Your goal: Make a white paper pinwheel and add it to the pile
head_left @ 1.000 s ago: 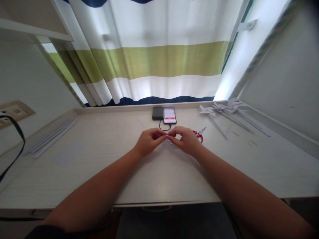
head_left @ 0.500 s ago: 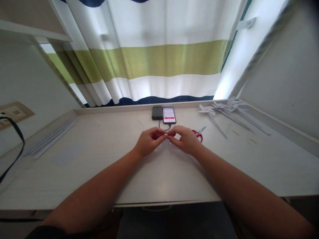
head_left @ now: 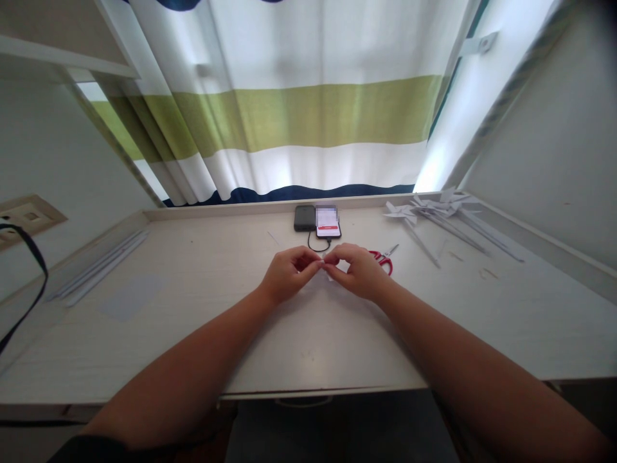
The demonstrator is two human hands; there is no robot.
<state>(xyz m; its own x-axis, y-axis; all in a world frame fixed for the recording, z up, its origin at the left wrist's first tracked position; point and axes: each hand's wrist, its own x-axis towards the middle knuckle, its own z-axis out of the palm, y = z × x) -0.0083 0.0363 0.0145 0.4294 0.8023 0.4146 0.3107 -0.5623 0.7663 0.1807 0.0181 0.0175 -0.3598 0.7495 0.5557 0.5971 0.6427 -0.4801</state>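
Pinching a tiny white paper scrap (head_left: 328, 275) between both sets of fingertips, we are keeping the left hand (head_left: 288, 274) and right hand (head_left: 357, 270) curled nearly closed, meeting just above the desk (head_left: 193, 308) for fine control. Red scissors (head_left: 384, 259) are lying just beside the right hand; finished pinwheels (head_left: 434, 212) are parked far right, strips (head_left: 99, 267) far left.

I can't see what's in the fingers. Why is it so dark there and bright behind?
Head view: daylight glows through the striped curtain, so the left hand and right hand look shadowed; the small white piece between them is too tiny to make out.
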